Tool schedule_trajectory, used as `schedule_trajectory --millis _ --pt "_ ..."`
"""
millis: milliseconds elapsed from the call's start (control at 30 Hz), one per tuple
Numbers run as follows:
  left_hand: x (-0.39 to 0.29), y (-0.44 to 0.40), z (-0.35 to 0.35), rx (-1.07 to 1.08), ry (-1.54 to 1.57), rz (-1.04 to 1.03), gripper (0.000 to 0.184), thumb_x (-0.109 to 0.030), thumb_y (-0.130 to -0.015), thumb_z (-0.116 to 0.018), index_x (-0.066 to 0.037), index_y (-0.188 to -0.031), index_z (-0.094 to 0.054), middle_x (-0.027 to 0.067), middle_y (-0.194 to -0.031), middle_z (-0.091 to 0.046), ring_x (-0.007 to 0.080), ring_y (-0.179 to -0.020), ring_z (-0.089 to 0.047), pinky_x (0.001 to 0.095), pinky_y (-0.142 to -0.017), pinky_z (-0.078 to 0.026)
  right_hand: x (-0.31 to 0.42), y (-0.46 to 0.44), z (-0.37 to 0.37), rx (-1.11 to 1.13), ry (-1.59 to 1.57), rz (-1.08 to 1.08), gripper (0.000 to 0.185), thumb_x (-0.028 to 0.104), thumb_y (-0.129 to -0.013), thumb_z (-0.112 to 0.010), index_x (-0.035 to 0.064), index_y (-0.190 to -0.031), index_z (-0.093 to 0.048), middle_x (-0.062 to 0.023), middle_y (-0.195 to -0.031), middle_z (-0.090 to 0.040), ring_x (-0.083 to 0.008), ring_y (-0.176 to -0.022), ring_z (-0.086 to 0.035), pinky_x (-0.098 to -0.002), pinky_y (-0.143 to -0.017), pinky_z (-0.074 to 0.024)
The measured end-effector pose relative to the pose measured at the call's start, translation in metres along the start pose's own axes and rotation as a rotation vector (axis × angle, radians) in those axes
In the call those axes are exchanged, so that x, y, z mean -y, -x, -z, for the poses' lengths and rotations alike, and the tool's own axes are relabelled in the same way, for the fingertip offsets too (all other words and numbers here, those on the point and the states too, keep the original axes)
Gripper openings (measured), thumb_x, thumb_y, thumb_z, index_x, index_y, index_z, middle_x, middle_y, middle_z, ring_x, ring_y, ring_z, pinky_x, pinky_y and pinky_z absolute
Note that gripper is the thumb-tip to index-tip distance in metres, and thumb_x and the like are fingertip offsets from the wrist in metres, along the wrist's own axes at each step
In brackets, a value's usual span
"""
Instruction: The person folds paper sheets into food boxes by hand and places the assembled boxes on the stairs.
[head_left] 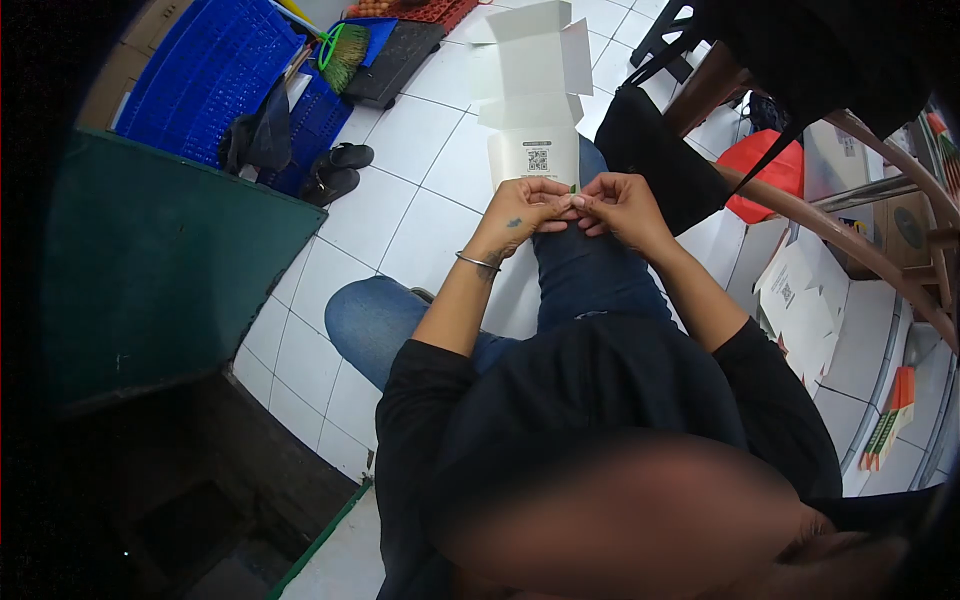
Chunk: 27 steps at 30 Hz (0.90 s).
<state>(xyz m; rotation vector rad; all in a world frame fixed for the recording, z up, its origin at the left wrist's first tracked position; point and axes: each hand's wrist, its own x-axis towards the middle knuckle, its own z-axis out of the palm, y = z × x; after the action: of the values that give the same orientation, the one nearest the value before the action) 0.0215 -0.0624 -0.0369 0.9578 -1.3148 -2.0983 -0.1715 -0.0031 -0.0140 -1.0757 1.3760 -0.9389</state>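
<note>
An unfolded white cardboard box [535, 140] with a printed code on it stretches away from my lap, its near edge at my fingers. My left hand [525, 210] pinches the box's near corner, fingers closed, thumb toward the middle. Close beside it my right hand [618, 212] also pinches at that corner, the fingertips of both hands meeting. A small dark green spot shows between them. Both hands are just above my jeans-covered leg [590, 265]. The fingertips hide the exact edge of the card.
On the tiled floor [400, 225] to the left lie black sandals [338, 172], near blue plastic crates [205, 75] and a broom [343, 58]. A green panel [170, 250] stands at left. Right, there are a black bag [655, 160], a wooden chair frame [840, 245] and more flat white boxes [800, 300].
</note>
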Motion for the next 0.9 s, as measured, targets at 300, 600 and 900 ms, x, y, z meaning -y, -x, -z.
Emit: schedule_trajectory --millis 300,600,900 --pt "-0.017 0.01 -0.004 0.17 0.167 0.102 0.036 -0.024 -0.089 -0.071 0.003 -0.112 -0.062 0.0119 -0.099 -0.07 0.0133 -0.076 -0.071 0.0154 -0.054 -0.054 0.011 0.009 0.002 0.137 -0.133 0.032 0.05 0.025 -0.087 -0.074 -0.0019 -0.125 -0.055 -0.011 -0.106 -0.066 -0.0161 -0.088 -0.067 -0.0288 -0.065 -0.0597" --pt "-0.05 0.038 -0.024 0.115 -0.249 -0.109 0.028 -0.025 -0.093 -0.067 0.001 -0.104 -0.063 0.006 -0.086 -0.067 0.0099 -0.059 -0.066 0.0163 -0.041 -0.043 0.027 0.03 -0.017 0.324 -0.214 0.086 0.054 0.037 -0.098 -0.055 0.003 -0.138 -0.043 -0.0135 -0.115 -0.063 -0.0225 -0.1 -0.067 -0.0365 -0.075 -0.0607" --pt "-0.049 0.046 -0.042 -0.486 -0.358 -0.723 0.016 -0.009 -0.093 -0.062 0.001 -0.104 -0.067 0.0071 -0.092 -0.068 0.0051 -0.068 -0.056 0.0197 -0.055 -0.043 0.035 0.023 -0.013 0.255 -0.565 0.099 0.043 0.032 -0.103 -0.046 -0.0008 -0.13 -0.043 -0.0195 -0.116 -0.062 -0.0298 -0.101 -0.068 -0.0393 -0.083 -0.0597"
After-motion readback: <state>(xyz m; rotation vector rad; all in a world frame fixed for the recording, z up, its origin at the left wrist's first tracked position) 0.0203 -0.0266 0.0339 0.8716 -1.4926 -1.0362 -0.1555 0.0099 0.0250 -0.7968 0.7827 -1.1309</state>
